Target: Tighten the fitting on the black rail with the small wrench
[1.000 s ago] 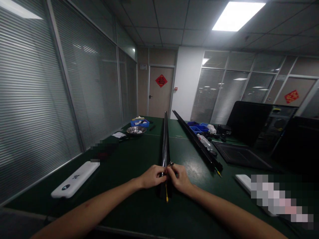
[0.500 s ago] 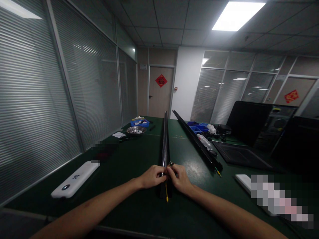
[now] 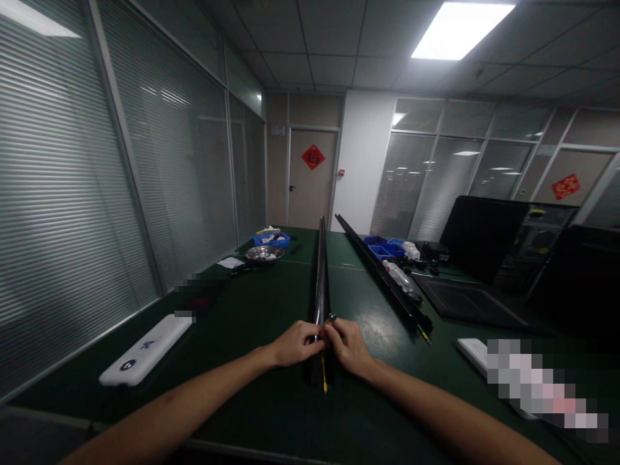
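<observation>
A long, narrow black rail (image 3: 321, 278) lies lengthwise on the green table, its near end under my hands. My left hand (image 3: 296, 344) is closed at the left side of this end, fingers bent over the rail. Opposite it, my right hand (image 3: 352, 347) is closed in a pinch, its fingertips meeting those of the left. A small metallic part (image 3: 332, 318) sticks up at the right fingers; its kind is too small to tell. Below the fingers hangs a yellow wire (image 3: 324, 381) with a terminal-like tip. What lies between the fingertips is hidden.
A second black rail (image 3: 378, 268) lies at an angle to the right, with a green-yellow wire (image 3: 424, 334). Farther off are a metal bowl (image 3: 264, 254), blue bins (image 3: 380, 252) and a plastic bottle (image 3: 398, 276). White devices (image 3: 145, 350) flank my arms.
</observation>
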Motion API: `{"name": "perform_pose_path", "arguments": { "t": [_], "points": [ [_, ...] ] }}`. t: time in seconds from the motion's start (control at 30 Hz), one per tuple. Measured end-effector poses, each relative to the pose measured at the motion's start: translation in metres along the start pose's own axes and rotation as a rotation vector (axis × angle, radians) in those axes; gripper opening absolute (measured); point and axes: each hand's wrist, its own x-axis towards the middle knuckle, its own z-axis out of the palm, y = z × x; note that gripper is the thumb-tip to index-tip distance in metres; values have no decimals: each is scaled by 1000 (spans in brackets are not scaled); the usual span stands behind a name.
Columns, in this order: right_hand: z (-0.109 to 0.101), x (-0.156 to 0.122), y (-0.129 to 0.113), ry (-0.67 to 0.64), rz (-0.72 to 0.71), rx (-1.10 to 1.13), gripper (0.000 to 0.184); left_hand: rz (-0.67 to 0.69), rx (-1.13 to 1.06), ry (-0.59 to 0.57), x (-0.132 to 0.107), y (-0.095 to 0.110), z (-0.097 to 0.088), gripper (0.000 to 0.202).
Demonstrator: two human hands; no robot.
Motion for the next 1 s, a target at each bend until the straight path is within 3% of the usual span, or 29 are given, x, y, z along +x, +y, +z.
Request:
{"name": "perform_pose_path", "arguments": {
  "t": [1.0],
  "points": [
    [2, -1, 6, 20, 3, -50, 37, 1, 27, -18, 0, 2, -1, 23]
  ]
}}
